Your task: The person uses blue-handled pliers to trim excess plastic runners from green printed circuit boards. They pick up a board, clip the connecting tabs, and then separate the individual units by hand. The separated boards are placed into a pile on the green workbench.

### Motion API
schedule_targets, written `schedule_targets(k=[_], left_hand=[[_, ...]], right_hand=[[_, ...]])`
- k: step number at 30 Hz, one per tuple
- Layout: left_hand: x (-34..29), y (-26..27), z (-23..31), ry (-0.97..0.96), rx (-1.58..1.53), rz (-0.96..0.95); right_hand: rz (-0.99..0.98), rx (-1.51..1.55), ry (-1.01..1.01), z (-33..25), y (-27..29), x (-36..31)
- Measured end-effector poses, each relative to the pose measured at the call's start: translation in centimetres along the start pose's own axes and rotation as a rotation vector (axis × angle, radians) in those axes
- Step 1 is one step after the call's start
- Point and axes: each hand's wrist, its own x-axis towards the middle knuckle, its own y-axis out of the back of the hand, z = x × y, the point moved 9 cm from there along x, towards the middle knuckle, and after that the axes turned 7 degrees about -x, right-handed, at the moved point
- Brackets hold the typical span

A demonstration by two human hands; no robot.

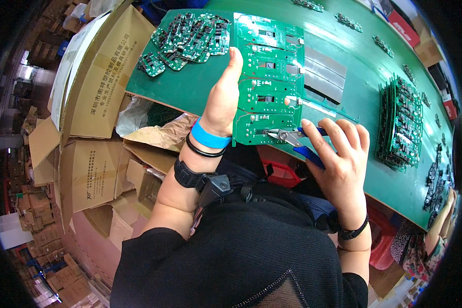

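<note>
A long green circuit board panel (254,105), made of several joined sections, stands out in front of me above the table edge. My left hand (225,102) is closed on its left edge, thumb up, with the other fingers hidden behind the board. In my right hand (341,159) are wire cutters (309,155) with blue handles, my fingers wrapped round the grips. Their metal jaws lie against the lowest section of the panel, near its bottom edge. Whether the jaws have closed on anything is too small to tell.
Small populated boards (192,43) lie heaped at the far left of the green table (364,66). A tall stack of panels (403,123) stands to the right, with scattered boards beyond. Grey strips (323,74) lie behind my panel. Open cartons (100,77) crowd the left; a co-worker's arm (439,223) shows at right.
</note>
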Motion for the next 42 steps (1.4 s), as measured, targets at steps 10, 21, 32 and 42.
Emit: schedule_targets(k=[10,21,32,42], left_hand=[[0.1,-0.2,-0.2,0.056,-0.094,-0.046],[-0.2,1.3,0.3,0.037,-0.092,0.031],[-2.4,1.6,-3.2,0.113,-0.486,-0.143],[-2.3,2.4,-3.3,0.077,-0.448,-0.201]], right_hand=[[0.075,-0.029,0.084,-0.1,0.7,0.3],[0.264,0.058,-0.036,2.0,2.1,-0.1],[0.197,0.049,-0.278,5.2,-1.3,-0.6],[0.131,0.165,-0.320,5.4,-2.1,-1.7]])
